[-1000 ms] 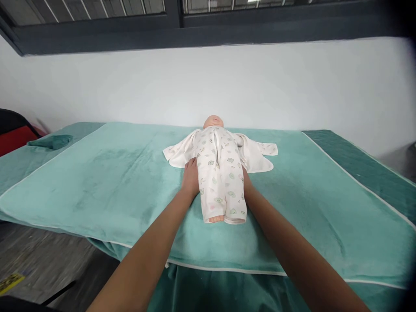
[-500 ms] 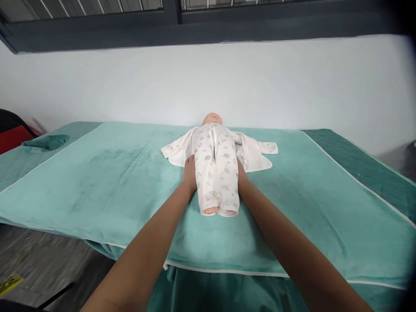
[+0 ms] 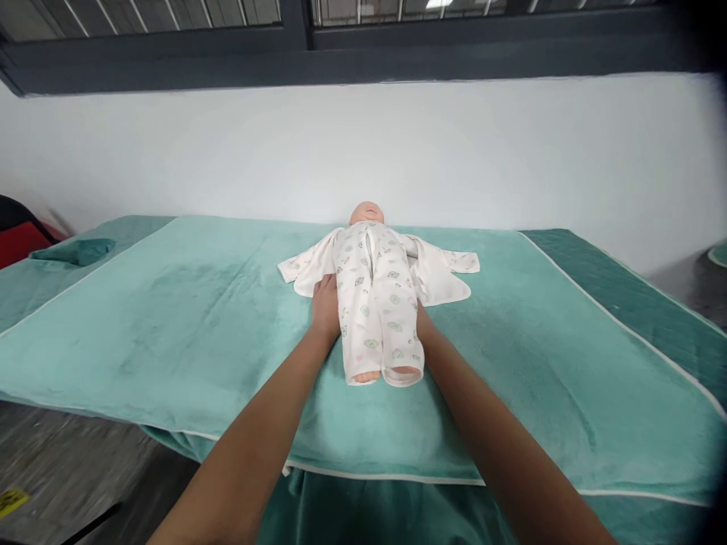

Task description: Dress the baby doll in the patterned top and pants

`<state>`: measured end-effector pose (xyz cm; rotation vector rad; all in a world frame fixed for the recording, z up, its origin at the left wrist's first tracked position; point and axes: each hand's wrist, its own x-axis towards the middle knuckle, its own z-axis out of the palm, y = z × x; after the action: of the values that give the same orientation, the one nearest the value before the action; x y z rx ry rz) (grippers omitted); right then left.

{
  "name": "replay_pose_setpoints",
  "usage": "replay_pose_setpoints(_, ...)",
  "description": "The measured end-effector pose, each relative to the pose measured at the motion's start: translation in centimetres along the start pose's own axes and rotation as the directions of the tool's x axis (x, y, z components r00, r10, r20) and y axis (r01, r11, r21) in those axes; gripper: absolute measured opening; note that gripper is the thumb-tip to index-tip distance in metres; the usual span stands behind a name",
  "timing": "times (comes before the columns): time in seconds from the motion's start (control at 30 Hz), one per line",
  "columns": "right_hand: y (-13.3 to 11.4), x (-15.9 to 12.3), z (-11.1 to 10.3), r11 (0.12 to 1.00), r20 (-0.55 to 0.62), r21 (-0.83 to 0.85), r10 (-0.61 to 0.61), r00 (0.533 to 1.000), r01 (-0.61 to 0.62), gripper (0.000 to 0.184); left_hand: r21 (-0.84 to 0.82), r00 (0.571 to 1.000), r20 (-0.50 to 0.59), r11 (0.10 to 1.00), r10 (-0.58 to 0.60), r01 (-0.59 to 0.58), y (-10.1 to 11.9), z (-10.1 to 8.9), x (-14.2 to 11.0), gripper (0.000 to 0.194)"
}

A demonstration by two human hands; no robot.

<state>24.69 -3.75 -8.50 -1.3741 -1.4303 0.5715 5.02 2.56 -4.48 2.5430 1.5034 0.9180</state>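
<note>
A baby doll point(image 3: 375, 303) lies on its back in the middle of a teal towel point(image 3: 187, 318), head towards the wall. It wears white trousers with small green prints, and an open white jacket point(image 3: 443, 276) is spread out beneath its upper body. My left hand point(image 3: 325, 306) presses against the doll's hip on the left, fingers together around its side. My right hand point(image 3: 421, 319) is at the doll's other hip, and its fingers are hidden behind the trouser leg. Both of the doll's feet show at the trouser cuffs.
The towel covers a bed draped in darker teal cloth point(image 3: 625, 295), with a white wall right behind it. A folded dark teal cloth point(image 3: 73, 250) lies at the far left, beside a red and black chair point(image 3: 17, 235). Grey floor shows at the lower left.
My hands have stayed at the doll's hips. The trouser legs now lie slightly apart and both feet show, where only one showed before. The view shifted a little.
</note>
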Motion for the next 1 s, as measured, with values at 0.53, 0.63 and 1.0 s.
replay_pose_setpoints(0.53,-2.2,-2.6,-2.9,0.826,0.225,-0.452,-0.26,0.939,0.337,0.02,0.145,0.984,-0.163,0.988,0.069,-0.046,-3.2,-1.0,-2.8,0.022)
replay_pose_setpoints(0.63,-2.1,-2.7,-3.0,0.826,0.221,-0.458,-0.253,0.942,0.329,0.02,0.126,0.978,-0.186,0.99,0.09,-0.067,-3.0,-1.1,-2.8,0.021)
replay_pose_setpoints(1.0,-2.5,-3.6,-3.0,0.736,0.081,-0.631,-0.251,0.965,0.245,0.021,0.058,0.959,-0.281,0.997,-0.037,0.056,-3.5,-0.6,-2.8,0.031)
